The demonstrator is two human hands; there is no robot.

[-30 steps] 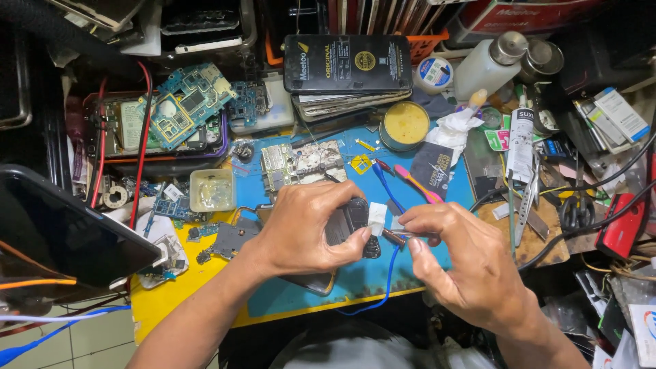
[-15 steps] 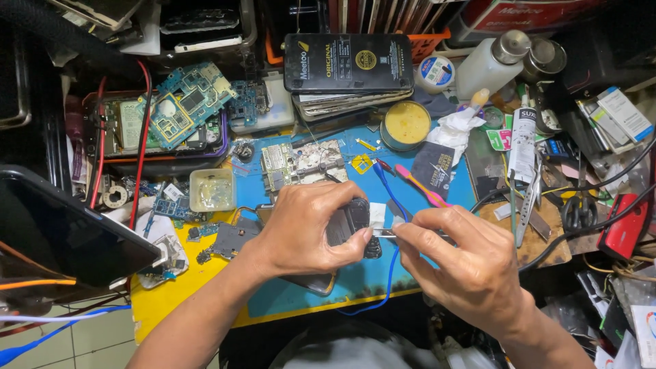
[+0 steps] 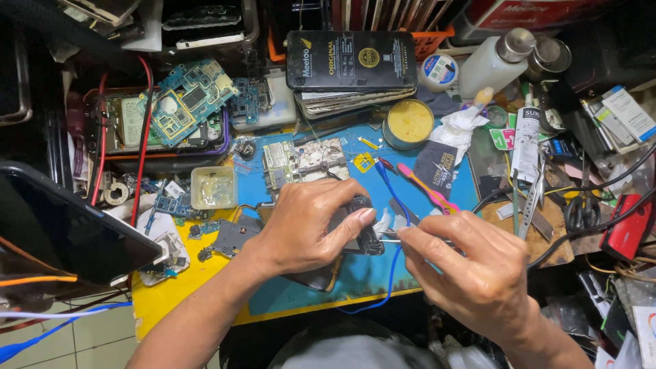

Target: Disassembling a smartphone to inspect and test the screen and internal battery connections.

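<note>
Head view: my left hand [image 3: 301, 229] clamps the dark phone part [image 3: 355, 232] near the blue mat's [image 3: 437, 205] front edge, while my right hand [image 3: 471, 277], now shifted closer, pinches what look like tweezers [image 3: 391, 239] against it, so contact seems made.

Flat black package [image 3: 350, 60] at top centre, dark screen [image 3: 61, 225] far left

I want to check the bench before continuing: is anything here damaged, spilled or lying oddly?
Nothing looks spilled. Bare circuit boards lie loose and overlapping on a phone at upper left, and the solder paste tin stands uncovered. The left hand covers a dark phone part; the right hand holds tweezers.
</note>
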